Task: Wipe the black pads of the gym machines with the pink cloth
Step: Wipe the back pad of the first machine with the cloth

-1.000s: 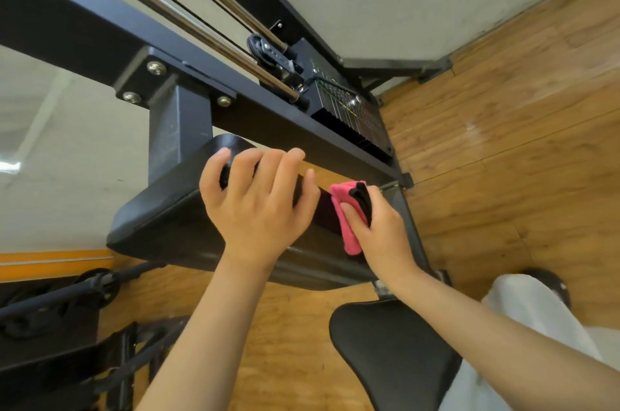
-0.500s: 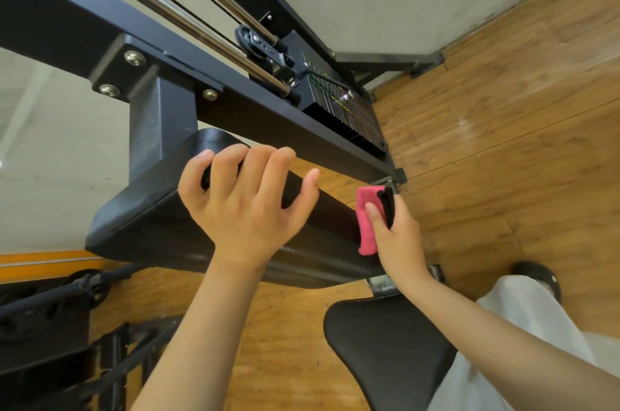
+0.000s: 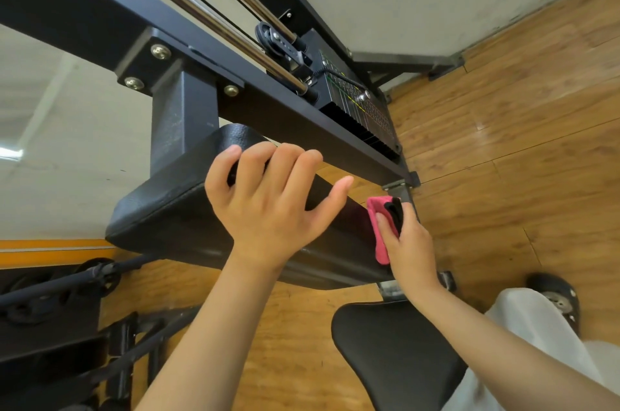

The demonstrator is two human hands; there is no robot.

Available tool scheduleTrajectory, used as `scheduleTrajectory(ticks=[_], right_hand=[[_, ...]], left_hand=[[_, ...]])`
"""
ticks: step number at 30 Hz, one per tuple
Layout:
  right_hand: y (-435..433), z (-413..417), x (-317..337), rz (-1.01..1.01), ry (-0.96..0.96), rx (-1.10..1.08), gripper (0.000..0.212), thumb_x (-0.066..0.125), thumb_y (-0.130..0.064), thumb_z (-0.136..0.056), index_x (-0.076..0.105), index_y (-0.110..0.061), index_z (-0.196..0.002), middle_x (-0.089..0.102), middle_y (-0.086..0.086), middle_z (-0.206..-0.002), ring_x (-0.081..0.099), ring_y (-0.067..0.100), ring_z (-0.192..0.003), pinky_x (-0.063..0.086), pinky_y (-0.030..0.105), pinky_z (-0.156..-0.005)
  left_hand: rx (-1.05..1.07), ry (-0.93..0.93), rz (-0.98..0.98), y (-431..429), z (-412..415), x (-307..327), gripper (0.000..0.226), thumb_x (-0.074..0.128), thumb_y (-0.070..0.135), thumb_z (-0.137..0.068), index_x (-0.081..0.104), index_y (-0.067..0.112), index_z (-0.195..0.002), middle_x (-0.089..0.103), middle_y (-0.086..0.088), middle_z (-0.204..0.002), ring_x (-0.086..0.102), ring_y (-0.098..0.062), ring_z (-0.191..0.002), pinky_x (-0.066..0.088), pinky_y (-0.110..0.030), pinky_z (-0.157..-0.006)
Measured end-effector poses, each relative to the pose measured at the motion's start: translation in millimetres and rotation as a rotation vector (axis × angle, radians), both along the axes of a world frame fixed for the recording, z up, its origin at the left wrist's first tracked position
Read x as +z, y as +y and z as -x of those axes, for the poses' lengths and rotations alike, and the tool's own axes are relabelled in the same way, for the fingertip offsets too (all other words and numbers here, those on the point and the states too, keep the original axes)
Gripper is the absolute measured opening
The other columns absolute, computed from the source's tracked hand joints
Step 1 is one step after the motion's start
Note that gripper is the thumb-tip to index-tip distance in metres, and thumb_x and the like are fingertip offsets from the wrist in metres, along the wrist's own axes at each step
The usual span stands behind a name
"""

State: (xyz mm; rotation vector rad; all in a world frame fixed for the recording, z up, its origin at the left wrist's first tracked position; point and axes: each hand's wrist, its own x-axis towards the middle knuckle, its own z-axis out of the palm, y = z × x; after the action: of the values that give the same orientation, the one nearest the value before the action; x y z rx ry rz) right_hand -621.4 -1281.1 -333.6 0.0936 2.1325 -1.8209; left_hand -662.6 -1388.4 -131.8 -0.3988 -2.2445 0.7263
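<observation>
Pink cloth (image 3: 375, 209) farther along pad (image 3: 188, 209), under fingers (image 3: 385, 226)

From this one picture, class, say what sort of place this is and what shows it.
Most likely a gym: a weight stack on chrome guide rods with a cable pulley, and a black pad on a steel frame, gripped by the left hand while the right hand holds a pink cloth against it.

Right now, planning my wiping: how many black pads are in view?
2: the long pad under the frame beam, pink cloth on its right end, and the seat pad below it. Others may be hidden.
</observation>
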Motion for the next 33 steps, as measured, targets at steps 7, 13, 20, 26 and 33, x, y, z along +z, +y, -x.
scheduleTrajectory(ticks=[7,13,20,26,33], right_hand=[[8.3,-7.1,-44.3,-0.231,-0.101,0.093,0.039,0.050,-0.041,-0.095,0.048,-0.013,-0.122,0.066,0.005,-0.103,0.067,0.022,-0.087,0.058,0.031,-0.064],[17.9,-12.0,-70.1,-0.390,-0.149,0.152,0.033,0.050,-0.043,-0.096,0.050,-0.014,-0.113,0.066,0.003,-0.094,0.068,0.020,-0.080,0.056,0.031,-0.062],[36.8,-26.8,-92.1,-0.303,-0.264,0.021,0.035,0.059,-0.033,-0.093,0.052,-0.012,-0.119,0.064,0.008,-0.105,0.064,0.028,-0.095,0.052,0.033,-0.066],[40.3,-27.0,-100.1,-0.199,-0.427,-0.015,0.028,0.058,-0.023,-0.095,0.054,-0.013,-0.120,0.065,0.009,-0.106,0.062,0.031,-0.100,0.044,0.032,-0.070],[37.5,-20.0,-103.2,-0.171,-0.492,0.136,0.047,0.060,-0.010,-0.092,0.046,-0.013,-0.136,0.060,0.011,-0.124,0.058,0.032,-0.115,0.050,0.043,-0.091]], left_hand=[[-0.002,0.011,0.019,-1.4,-0.1,-0.5,0.035,0.066,0.056,-0.076,0.069,0.021,-0.069,0.067,0.005,-0.070,0.055,-0.016,-0.081,0.033,-0.038,-0.089],[-0.005,0.018,0.020,-1.5,-0.5,-1.5,0.036,0.066,0.056,-0.076,0.069,0.021,-0.069,0.067,0.004,-0.070,0.055,-0.017,-0.082,0.033,-0.039,-0.089],[-0.012,0.016,0.022,-2.7,-0.6,-2.8,0.036,0.065,0.056,-0.077,0.068,0.020,-0.070,0.066,0.003,-0.070,0.054,-0.017,-0.081,0.032,-0.038,-0.089],[-0.010,0.020,0.015,-3.2,0.1,-2.7,0.036,0.065,0.055,-0.077,0.068,0.020,-0.069,0.066,0.003,-0.069,0.054,-0.017,-0.081,0.033,-0.038,-0.089],[-0.016,0.027,0.014,-3.6,0.5,-2.8,0.034,0.066,0.053,-0.077,0.068,0.020,-0.071,0.066,0.003,-0.070,0.055,-0.018,-0.080,0.033,-0.038,-0.088]])
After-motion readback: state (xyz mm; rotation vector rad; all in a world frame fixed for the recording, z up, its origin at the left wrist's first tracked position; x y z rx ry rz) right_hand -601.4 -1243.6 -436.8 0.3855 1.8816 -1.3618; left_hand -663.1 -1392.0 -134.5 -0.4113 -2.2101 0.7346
